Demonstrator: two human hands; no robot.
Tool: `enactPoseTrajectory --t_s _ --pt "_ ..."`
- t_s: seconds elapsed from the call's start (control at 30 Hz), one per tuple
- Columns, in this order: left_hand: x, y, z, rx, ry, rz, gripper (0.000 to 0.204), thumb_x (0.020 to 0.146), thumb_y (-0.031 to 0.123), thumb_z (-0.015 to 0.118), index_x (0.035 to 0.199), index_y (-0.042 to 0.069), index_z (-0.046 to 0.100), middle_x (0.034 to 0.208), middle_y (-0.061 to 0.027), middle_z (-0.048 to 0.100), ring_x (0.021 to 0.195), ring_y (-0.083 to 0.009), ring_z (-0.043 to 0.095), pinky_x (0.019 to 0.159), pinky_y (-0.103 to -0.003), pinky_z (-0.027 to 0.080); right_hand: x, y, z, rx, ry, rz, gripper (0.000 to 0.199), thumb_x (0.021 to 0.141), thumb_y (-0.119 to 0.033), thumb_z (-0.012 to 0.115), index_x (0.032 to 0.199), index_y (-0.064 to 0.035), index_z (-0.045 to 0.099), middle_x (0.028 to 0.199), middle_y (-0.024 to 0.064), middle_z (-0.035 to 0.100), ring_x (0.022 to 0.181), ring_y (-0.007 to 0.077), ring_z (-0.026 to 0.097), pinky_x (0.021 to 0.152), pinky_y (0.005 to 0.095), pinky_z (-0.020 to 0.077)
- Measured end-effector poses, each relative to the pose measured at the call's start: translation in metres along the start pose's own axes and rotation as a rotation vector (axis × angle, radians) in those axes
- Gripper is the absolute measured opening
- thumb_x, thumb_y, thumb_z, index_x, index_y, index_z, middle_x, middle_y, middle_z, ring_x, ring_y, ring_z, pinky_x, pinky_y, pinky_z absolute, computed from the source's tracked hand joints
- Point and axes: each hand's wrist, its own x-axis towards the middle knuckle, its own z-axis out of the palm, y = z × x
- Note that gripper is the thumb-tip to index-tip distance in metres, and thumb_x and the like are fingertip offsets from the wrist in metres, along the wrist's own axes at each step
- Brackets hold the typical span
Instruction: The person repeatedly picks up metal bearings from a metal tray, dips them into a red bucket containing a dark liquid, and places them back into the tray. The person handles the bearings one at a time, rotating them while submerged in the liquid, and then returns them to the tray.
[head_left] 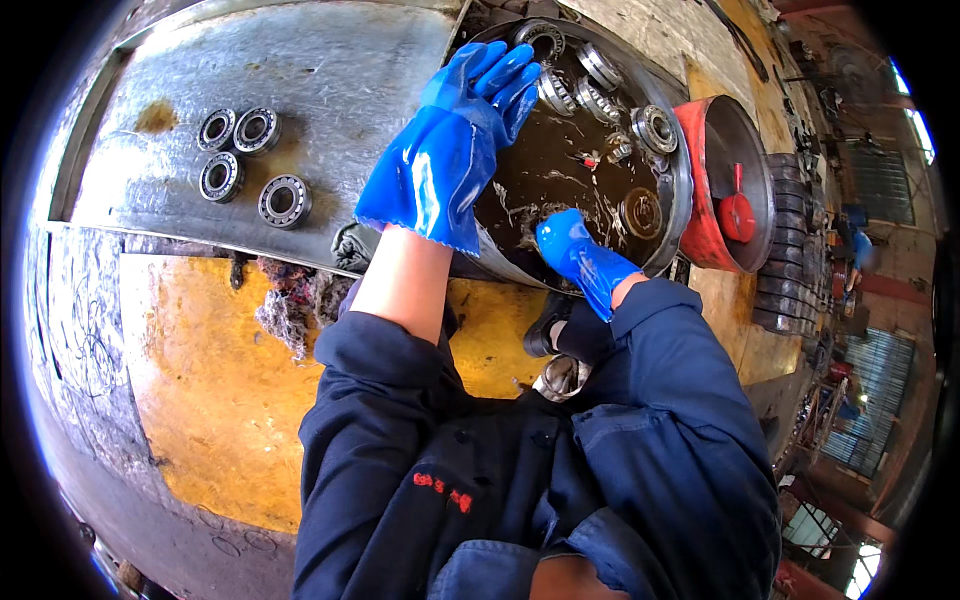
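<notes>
A blue rubber glove covers my left hand [482, 95], which is over the left rim of a round metal tub [684, 190] of dark, dirty liquid [535, 165]. Its fingers are stretched out, with nothing visible in them. Close to the fingertips, a roller bearing [541, 42] lies at the tub's far edge. Also gloved in blue, my right hand [578, 250] is low at the tub's near side; its fingers are hidden, apparently in the liquid. More bearings [655, 129] and bearing parts [597, 100] lie along the far and right sides. A round, amber-looking piece [641, 212] is at the right.
Several bearings [285, 201] sit on a flat metal tray [340, 90] at left. Right of the tub stands a red drum [700, 225] holding a red handled object [737, 215]. Dark ribbed parts [785, 240] are stacked beyond. Grey rags [290, 315] hang at the tray's near edge.
</notes>
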Motion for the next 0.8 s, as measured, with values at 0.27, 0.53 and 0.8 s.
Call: enactPoseTrajectory --t_s 0.27,0.53,0.8 --pt "-0.004 0.007 -0.010 0.072 -0.028 0.049 0.042 0.104 0.033 0.047 0.136 0.007 0.053 0.136 -0.0152 0.060 0.122 -0.0313 0.061 0.094 -0.042 0.057 -0.014 0.030 0.023 0.768 0.243 0.172 0.037 0.076 -0.030 0.067 0.091 0.0039 0.069 0.091 0.0270 0.068 0.090 0.0436 0.066 0.077 0.0478 0.0523" --pt "-0.011 0.004 0.000 0.069 -0.009 0.068 0.043 0.104 0.034 0.046 0.136 0.005 0.052 0.139 -0.0156 0.057 0.125 -0.0314 0.058 0.096 -0.042 0.055 -0.011 0.010 -0.018 0.025 -0.014 -0.015 0.028 0.076 -0.025 0.069 0.091 -0.0025 0.074 0.093 0.0185 0.072 0.086 0.0361 0.070 0.075 0.0495 0.0541" --pt "-0.009 0.004 -0.005 0.066 -0.060 0.075 0.042 0.104 0.032 0.046 0.135 0.005 0.053 0.138 -0.0160 0.058 0.123 -0.0307 0.060 0.097 -0.041 0.055 -0.011 0.006 -0.011 0.219 0.020 0.113 0.027 0.082 -0.027 0.067 0.092 -0.0028 0.074 0.093 0.0205 0.072 0.085 0.0371 0.070 0.071 0.0480 0.0549"
